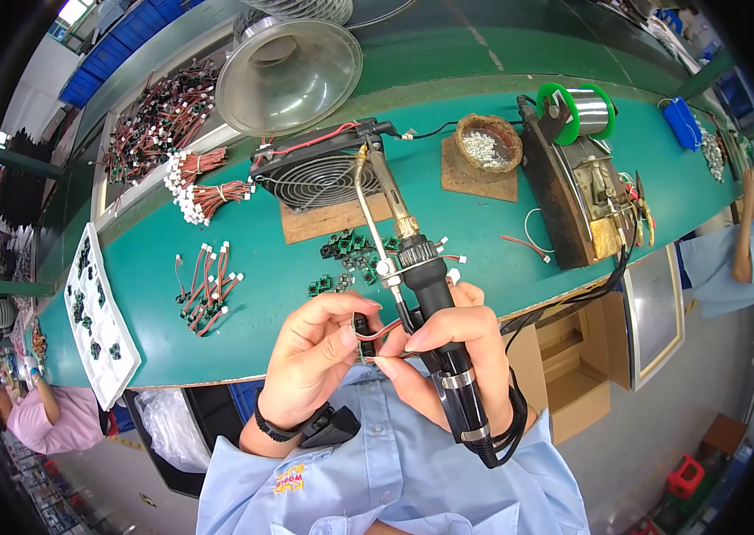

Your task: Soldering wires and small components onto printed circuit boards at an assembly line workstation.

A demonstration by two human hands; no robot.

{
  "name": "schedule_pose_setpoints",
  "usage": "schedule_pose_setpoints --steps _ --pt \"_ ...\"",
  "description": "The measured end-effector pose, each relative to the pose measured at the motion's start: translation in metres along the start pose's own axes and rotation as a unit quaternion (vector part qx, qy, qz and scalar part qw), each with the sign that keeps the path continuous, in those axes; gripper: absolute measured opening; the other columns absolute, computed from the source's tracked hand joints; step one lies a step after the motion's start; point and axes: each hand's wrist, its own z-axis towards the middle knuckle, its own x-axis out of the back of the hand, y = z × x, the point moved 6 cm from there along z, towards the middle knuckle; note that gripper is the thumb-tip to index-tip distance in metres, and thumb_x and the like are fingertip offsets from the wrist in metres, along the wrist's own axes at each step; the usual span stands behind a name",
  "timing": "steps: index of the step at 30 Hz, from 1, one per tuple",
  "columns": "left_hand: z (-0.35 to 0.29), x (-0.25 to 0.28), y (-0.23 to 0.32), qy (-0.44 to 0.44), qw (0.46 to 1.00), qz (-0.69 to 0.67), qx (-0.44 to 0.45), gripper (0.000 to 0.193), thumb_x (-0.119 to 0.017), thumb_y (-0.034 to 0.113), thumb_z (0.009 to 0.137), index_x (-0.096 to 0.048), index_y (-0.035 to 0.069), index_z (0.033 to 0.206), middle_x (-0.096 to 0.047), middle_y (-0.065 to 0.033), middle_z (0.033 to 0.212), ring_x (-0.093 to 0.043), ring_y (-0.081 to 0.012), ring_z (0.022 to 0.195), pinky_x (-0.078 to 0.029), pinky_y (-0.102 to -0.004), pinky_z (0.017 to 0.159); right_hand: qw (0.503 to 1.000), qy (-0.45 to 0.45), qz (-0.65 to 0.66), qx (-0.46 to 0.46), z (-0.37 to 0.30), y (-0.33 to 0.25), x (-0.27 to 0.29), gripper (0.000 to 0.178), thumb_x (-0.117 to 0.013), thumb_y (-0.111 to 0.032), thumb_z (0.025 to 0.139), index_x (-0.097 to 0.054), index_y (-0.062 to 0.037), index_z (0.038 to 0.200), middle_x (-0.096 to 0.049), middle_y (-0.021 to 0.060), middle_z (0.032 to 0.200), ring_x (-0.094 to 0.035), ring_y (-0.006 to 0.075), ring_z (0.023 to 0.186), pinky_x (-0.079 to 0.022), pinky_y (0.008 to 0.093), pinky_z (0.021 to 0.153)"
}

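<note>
My left hand (305, 361) pinches a small dark circuit board (362, 337) between thumb and fingers, held up near the table's front edge. My right hand (470, 334) is wrapped round a black soldering iron (430, 283), whose tip points away from me with a thin metal feed tube (368, 201) alongside. Its thumb and fingertips also reach the red and dark wires (384, 333) at the board. Just beyond the hands lie several loose small green boards (350, 245). To the left is a group of boards with wires attached (207, 294).
A fan (323, 174) stands behind the iron, with a clear fume hood (292, 76) above. Right of it are a bowl of metal bits (488, 144) and a solder-spool feeder (577, 178). A white tray (114, 361) and wire bundles (207, 192) lie left. Other people sit at both sides.
</note>
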Motion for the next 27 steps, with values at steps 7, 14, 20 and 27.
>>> schedule_pose_setpoints --steps 7,14,20,27 --pt "-0.0001 -0.0018 0.0013 -0.004 1.0 0.0 -0.001 0.026 -0.057 0.011 0.089 -0.054 -0.001 0.112 -0.057 -0.0083 0.101 -0.053 -0.0159 0.096 -0.042 -0.0285 0.083 1.0 -0.007 0.0 0.002 0.0005 -0.0006 0.0011 0.04 -0.074 0.004 0.062 -0.054 -0.0109 0.093 -0.06 -0.0021 0.083 -0.049 0.0164 0.063 -0.032 0.031 0.069" --pt "0.0004 -0.0015 0.0012 0.001 1.0 0.011 -0.018 0.025 -0.056 0.011 0.089 -0.053 0.0 0.111 -0.057 -0.0086 0.1 -0.054 -0.0158 0.095 -0.043 -0.0287 0.083 1.0 -0.008 0.001 -0.002 0.0002 0.0012 0.0013 0.04 -0.074 0.004 0.062 -0.054 -0.0115 0.093 -0.059 -0.0021 0.083 -0.049 0.0165 0.063 -0.032 0.031 0.069" --pt "0.0009 -0.0023 0.0013 -0.006 1.0 0.008 -0.013 0.024 -0.056 0.011 0.09 -0.053 0.0 0.111 -0.056 -0.0088 0.101 -0.054 -0.0158 0.095 -0.043 -0.0286 0.083 1.0 -0.008 0.0 0.0 0.0008 0.001 0.0021 0.04 -0.073 0.004 0.062 -0.054 -0.0118 0.093 -0.059 -0.0024 0.083 -0.049 0.0165 0.064 -0.032 0.031 0.069" --pt "0.0014 -0.0029 0.0028 -0.003 0.999 0.018 -0.027 0.024 -0.056 0.011 0.09 -0.053 -0.001 0.11 -0.056 -0.0088 0.1 -0.054 -0.0157 0.095 -0.043 -0.0285 0.082 1.0 0.0 -0.002 0.007 0.001 0.0005 0.0019 0.041 -0.073 0.004 0.062 -0.054 -0.0113 0.094 -0.06 -0.0026 0.084 -0.05 0.0167 0.065 -0.032 0.0314 0.069"
